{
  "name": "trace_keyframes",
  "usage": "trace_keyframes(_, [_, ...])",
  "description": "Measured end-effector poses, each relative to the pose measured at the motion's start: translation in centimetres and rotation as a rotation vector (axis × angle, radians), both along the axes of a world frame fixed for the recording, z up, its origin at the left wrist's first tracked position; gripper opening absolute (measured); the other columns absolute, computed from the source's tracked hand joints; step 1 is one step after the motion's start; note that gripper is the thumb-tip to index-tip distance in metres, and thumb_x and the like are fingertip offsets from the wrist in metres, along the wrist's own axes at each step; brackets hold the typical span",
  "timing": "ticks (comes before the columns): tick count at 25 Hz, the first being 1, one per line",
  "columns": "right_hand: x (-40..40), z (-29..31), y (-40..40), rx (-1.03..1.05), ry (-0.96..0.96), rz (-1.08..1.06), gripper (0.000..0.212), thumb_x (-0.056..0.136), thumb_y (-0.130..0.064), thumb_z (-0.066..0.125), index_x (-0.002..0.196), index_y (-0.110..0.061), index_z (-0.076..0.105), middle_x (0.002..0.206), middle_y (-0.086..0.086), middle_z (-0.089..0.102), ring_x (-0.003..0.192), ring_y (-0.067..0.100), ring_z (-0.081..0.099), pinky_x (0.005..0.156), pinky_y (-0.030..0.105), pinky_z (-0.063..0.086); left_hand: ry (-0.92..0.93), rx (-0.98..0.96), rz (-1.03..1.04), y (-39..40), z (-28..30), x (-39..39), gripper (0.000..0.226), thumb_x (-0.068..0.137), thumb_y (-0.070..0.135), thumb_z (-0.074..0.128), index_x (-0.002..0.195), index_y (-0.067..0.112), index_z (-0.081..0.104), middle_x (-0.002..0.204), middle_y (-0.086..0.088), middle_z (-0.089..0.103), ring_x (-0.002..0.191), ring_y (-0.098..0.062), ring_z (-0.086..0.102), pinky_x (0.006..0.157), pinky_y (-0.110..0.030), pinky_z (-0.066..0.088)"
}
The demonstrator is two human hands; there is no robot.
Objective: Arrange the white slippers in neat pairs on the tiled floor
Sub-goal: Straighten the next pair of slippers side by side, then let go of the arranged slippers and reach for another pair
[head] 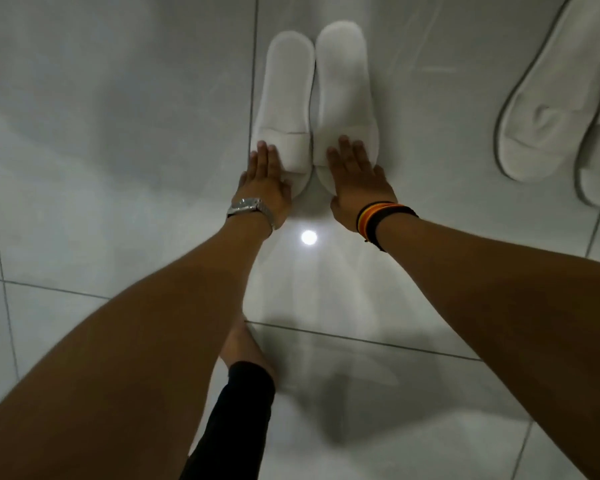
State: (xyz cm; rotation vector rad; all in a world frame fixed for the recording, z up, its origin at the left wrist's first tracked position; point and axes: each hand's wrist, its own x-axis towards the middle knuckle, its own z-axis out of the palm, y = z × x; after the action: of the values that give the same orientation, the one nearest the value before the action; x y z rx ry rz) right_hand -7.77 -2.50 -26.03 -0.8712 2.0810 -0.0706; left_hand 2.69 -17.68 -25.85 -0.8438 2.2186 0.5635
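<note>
Two soft white cloth slippers, the left slipper (284, 109) and the right slipper (343, 102), lie touching side by side on the glossy grey tiled floor (118, 133), long rounded soles pointing away. The left hand (265, 178) and right hand (357, 174) rest flat, fingers spread, one on each toe band. Another pair (561, 109) lies well apart to the right.

Indoor room: glossy tiled floor (118, 202), white slippers (343, 98).
</note>
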Motion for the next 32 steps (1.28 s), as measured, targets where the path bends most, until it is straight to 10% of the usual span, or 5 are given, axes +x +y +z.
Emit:
trace_keyframes(21, [9.8, 0.1, -18.0, -0.131, -0.164, 0.021, 0.074, 0.099, -0.016, 0.047, 0.163, -0.011, 0.009, 0.171, 0.003, -0.011, 0.159, 0.027, -0.010, 0.126, 0.053, 0.019, -0.080, -0.147, -0.031, -20.3, -0.4, 7.6, 0.071, 0.106, 0.034, 0.028, 0.162, 0.011, -0.009, 0.171, -0.010, -0.014, 0.159, -0.028, -0.003, 0.128, -0.051, 0.011])
trace_keyframes(32, [0.1, 4.0, 3.6, -0.016, 0.096, -0.221, 0.077, 0.098, -0.023, 0.051, 0.162, -0.012, 0.010, 0.172, 0.007, -0.008, 0.159, 0.028, -0.004, 0.125, 0.054, 0.020, 0.156, -0.033, -0.184, 2.1, 3.4, -3.4, 0.071, 0.106, 0.026, 0.032, 0.162, 0.009, -0.008, 0.171, -0.010, -0.010, 0.159, -0.027, -0.002, 0.130, -0.043, 0.008])
